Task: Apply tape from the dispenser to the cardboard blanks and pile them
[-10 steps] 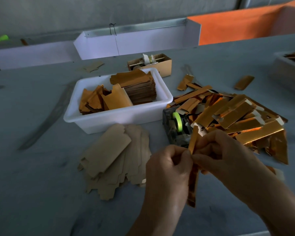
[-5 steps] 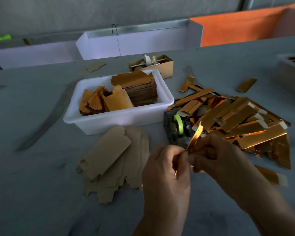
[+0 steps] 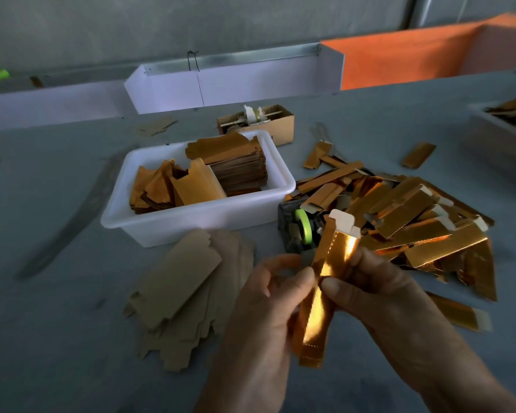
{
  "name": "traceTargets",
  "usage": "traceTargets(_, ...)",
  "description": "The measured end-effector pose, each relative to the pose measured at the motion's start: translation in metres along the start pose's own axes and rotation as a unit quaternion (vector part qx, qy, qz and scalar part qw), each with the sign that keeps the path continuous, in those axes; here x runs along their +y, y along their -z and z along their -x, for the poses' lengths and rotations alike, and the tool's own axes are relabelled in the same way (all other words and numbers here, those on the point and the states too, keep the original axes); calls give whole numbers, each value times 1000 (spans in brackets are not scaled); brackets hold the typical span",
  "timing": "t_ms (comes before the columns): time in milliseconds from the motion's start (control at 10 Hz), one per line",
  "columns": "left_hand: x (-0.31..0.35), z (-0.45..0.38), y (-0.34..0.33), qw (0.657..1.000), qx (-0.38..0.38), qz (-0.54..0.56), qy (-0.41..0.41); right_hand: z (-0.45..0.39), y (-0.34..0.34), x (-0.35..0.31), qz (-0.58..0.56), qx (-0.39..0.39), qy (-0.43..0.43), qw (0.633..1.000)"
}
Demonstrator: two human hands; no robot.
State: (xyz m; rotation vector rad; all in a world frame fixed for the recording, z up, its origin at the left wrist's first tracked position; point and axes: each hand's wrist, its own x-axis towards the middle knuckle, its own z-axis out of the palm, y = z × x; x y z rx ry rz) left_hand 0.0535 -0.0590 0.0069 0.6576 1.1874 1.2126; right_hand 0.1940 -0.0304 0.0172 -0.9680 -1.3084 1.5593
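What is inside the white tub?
The white tub holds a neat stack of cardboard blanks at the right and looser gold-brown blanks leaning at the left. The tub's floor and whatever lies under them are covered.

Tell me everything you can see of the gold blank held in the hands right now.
The gold blank is a long, narrow folded strip of shiny foil-faced card with a plain white flap at its top end. It stands nearly upright, tilted slightly right, above the table. The left hand and right hand pinch it at mid-length. Behind it sits the tape dispenser.
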Motion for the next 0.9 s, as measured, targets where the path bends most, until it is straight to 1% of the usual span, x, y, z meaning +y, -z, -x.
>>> traceTargets(100,8,-3,13,949,-194,188,163,0,0,-2,-9,-33,28,999)
traceTargets(200,4,-6,19,910,-272,249,189,1,3,-5,-18,-66,26,997)
traceTargets(300,-3,-8,10,925,-212,253,187,-3,12,-9,47,-38,2,998)
traceTargets(400,-21,-9,3,993,-7,97,62,-18,40,-10,103,121,-11,987)
traceTargets(500,-42,-8,10,968,126,-179,-122,-32,67,-18,95,247,20,964)
traceTargets(600,-52,-10,22,900,146,-330,-244,-42,84,-16,99,296,42,949)
traceTargets(700,-56,-22,39,801,160,-456,-353,-44,96,-2,135,346,28,928)
traceTargets(800,-60,-27,43,685,145,-580,-417,-34,95,3,140,353,60,923)
traceTargets(900,-65,-25,44,641,121,-618,-439,-36,107,0,93,355,83,927)
